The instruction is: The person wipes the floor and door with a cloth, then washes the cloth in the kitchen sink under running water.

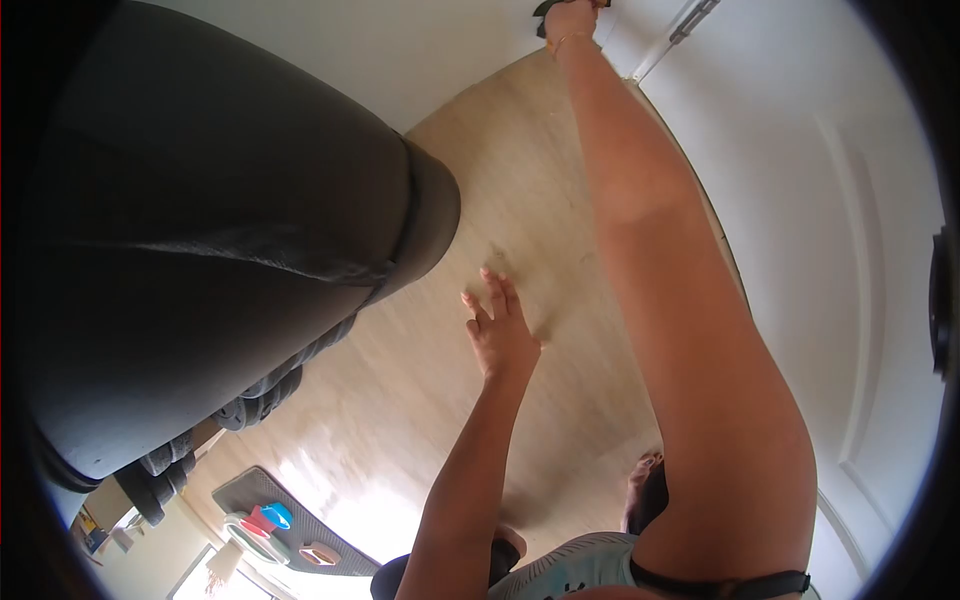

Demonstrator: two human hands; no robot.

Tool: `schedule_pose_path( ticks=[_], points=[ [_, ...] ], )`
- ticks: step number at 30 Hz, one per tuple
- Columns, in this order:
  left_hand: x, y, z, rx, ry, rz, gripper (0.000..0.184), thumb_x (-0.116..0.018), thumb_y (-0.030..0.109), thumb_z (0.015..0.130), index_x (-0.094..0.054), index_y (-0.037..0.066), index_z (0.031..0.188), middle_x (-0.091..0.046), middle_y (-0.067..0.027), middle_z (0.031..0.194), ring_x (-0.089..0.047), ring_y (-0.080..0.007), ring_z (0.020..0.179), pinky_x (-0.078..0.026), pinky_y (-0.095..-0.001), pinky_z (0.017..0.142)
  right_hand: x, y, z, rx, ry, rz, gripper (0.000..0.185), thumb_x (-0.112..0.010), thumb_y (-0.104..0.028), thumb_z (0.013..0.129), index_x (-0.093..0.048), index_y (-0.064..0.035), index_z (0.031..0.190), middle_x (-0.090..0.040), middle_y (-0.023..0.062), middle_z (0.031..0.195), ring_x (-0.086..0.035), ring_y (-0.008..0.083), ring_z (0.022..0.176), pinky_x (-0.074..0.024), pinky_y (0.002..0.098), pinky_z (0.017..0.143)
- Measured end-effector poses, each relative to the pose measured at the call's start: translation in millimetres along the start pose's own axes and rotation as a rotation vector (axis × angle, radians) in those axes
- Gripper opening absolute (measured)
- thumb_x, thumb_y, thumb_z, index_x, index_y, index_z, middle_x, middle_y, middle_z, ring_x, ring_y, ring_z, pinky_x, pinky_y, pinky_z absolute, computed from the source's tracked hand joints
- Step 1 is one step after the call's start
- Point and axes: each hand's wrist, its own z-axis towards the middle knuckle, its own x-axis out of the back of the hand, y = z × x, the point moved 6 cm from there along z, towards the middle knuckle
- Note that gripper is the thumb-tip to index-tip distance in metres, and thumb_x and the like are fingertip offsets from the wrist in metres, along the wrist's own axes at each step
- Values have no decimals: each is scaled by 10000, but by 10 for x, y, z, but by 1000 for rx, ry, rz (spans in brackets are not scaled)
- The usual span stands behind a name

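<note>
My left hand [503, 332] is held over the wood floor [400, 400], its fingers spread and nothing in it. At the top edge, at the end of my outstretched right arm, my right hand [572, 22] has its fingers wrapped round a dark object [543, 10], partly cut off by the frame. That hand is near the white wall and the hinge side of the white door. What the dark object is cannot be made out.
A large black padded thing [230, 170] fills the left side, with dark weights [262, 400] beside it. A grey mat [335, 548] holds blue and red items at the lower left. The white door [800, 220] stands at right. My feet show below.
</note>
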Motion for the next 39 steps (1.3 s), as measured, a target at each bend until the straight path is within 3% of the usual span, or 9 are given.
schedule_pose_path(
  ticks=[1,4,8,12,18,25,29,34,39],
  points=[
    [21,25,7,-9,9,-5,1167,-794,450,635,-82,53,1469,-11,-146,1540,-246,-452,1337,-428,-402,896,68,-116,-128,317,-152,-495,202,-592,-201,840,-704,-42,896,-692,45,809,-657,231,779,-462,352,565],
    [37,35,16,5,-3,5,1163,-787,464,640,-82,52,1469,-19,-149,1538,-249,-455,1335,-432,-400,895,-351,-469,-595,-240,84,796,330,-522,-53,799,-525,136,1070,-582,322,1051,-577,429,982,-476,458,831],
    [49,14,34,8,-6,23,1166,-781,475,642,-77,50,1468,-25,-152,1536,-248,-458,1334,-434,-400,902,100,-610,-632,-260,254,575,385,-484,-157,862,-550,116,1125,-566,216,1184,-501,359,1152,-329,443,1038],
    [20,54,10,-19,-15,23,1181,-788,466,638,-60,47,1468,-13,-157,1535,-237,-463,1336,-428,-412,915,121,203,-133,-540,447,1063,218,-431,-13,838,-481,106,1013,-567,259,1047,-587,409,909,-478,461,803],
    [100,63,22,-3,-36,21,1162,-778,469,651,-70,43,1468,0,-166,1534,-231,-473,1335,-421,-414,916,690,-1041,-978,192,159,329,589,-538,-35,801,-359,-32,1362,-292,212,1433,-385,349,1259,-372,391,1006],
    [62,64,20,-10,-24,67,1210,-796,472,620,-46,51,1470,8,-164,1536,-231,-475,1333,-439,-408,888,573,-734,-1083,1124,323,17,689,-573,-105,793,-359,-391,1382,-319,-164,1435,-335,228,1310,-297,359,1105],
    [110,100,28,0,-20,54,1209,-800,466,614,-52,57,1471,5,-157,1538,-235,-474,1332,-445,-409,882,840,-855,-1253,896,474,426,711,-588,-180,790,-307,-403,1404,-293,-184,1445,-331,140,1312,-283,312,1112],
    [70,66,28,16,-18,60,1225,-802,477,604,-42,74,1476,6,-138,1541,-233,-465,1337,-439,-411,892,94,-903,-1393,1213,188,-333,634,-530,-120,827,-338,-266,1413,-209,-113,1507,-257,159,1352,-271,319,1107],
    [79,63,39,24,-54,35,1226,-811,459,599,-43,83,1477,8,-126,1543,-223,-456,1344,-427,-420,911,-101,437,-783,384,156,277,460,-501,-167,880,-463,-227,1335,-465,94,1331,-416,263,1252,-354,350,1046]
  ],
)
